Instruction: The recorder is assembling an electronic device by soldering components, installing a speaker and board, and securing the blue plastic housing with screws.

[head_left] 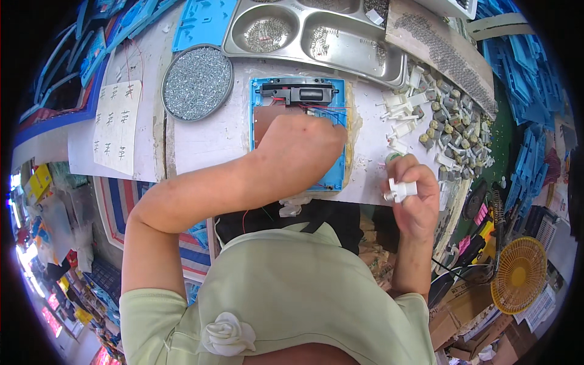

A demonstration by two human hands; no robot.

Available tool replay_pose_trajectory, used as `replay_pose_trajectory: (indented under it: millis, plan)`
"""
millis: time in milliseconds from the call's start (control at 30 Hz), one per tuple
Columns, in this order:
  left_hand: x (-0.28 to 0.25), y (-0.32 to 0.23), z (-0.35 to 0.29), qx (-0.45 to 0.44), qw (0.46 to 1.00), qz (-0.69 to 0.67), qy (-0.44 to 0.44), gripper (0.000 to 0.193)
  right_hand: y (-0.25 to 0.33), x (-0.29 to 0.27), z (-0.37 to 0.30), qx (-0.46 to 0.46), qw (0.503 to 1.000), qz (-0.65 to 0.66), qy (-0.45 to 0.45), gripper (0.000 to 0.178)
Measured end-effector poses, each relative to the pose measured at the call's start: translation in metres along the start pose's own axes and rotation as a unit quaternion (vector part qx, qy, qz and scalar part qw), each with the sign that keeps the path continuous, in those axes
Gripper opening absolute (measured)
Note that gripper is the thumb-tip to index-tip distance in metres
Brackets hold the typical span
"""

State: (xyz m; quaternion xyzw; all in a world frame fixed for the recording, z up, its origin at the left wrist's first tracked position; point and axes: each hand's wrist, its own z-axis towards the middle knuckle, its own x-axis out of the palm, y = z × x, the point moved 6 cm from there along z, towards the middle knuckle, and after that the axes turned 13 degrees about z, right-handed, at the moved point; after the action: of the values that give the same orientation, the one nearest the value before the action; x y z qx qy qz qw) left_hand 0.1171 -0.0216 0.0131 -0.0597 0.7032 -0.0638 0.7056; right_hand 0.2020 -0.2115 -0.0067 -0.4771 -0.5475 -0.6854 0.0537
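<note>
A shallow blue plastic casing (332,181) lies on the white table in front of me. Inside it are a black part (310,93) along the far side, a brown board (262,119) and thin red and blue wires. My left hand (304,143) reaches across the casing with its fingers curled closed; what they grip, if anything, is hidden under the hand. To the right of the casing, my right hand (420,191) pinches a small white plastic piece (404,190) with a bit of metal at its left end.
A round dish (163,92) of small screws stands to the left. Behind the casing is a steel compartment tray (298,55) with small metal parts. White plastic pieces (401,108) and a pile of small motor-like parts (456,125) lie at the right, near a yellow fan (518,277).
</note>
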Motion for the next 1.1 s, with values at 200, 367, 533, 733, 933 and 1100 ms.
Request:
replay_pose_trajectory:
  millis: [200, 367, 533, 733, 933, 1100]
  plan:
    - [0.003, 0.014, 0.005, -0.054, 0.995, -0.087, -0.013, 0.012, 0.013, 0.000, 0.021, 0.000, 0.983, -0.182, -0.010, 0.033]
    - [-0.014, 0.038, -0.014, -0.116, 0.957, -0.259, -0.051, 0.010, 0.020, 0.021, 0.040, -0.055, 0.905, -0.418, 0.053, 0.030]
    - [-0.011, 0.053, -0.041, -0.160, 0.924, -0.324, -0.122, 0.007, 0.009, 0.062, 0.059, -0.154, 0.767, -0.601, 0.166, 0.032]
    - [0.004, 0.051, -0.045, -0.164, 0.908, -0.353, -0.156, 0.006, -0.004, 0.082, 0.073, -0.131, 0.730, -0.626, 0.242, 0.032]
    - [0.005, 0.049, -0.044, -0.169, 0.893, -0.344, -0.234, 0.011, -0.016, 0.045, 0.076, -0.086, 0.840, -0.504, 0.182, 0.026]
    - [0.008, 0.049, -0.047, -0.164, 0.895, -0.337, -0.241, 0.012, -0.026, 0.040, 0.076, -0.120, 0.823, -0.520, 0.195, 0.027]
